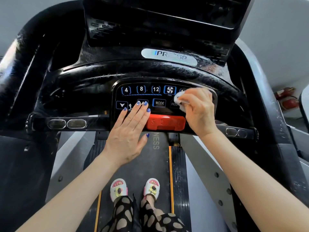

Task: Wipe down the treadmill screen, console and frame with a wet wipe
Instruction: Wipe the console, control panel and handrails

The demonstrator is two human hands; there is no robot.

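Note:
The black treadmill console (pixel 100 81) fills the upper view, with the dark screen housing (pixel 158 22) above it. A button panel (pixel 150 96) shows blue-outlined keys and a red stop button (pixel 165 124) below them. My right hand (pixel 199 111) presses a crumpled white wet wipe (pixel 179 97) against the right side of the button panel. My left hand (pixel 128 131) lies flat with fingers spread on the panel's left part, holding nothing. The wipe is mostly hidden under my fingers.
Black handlebars with metal pulse sensors (pixel 66 123) run out to both sides. Below lies the running belt (pixel 142 164) with orange edge stripes, and my feet in slippers (pixel 133 188) stand on it. Grey frame uprights (pixel 260 77) rise at the right.

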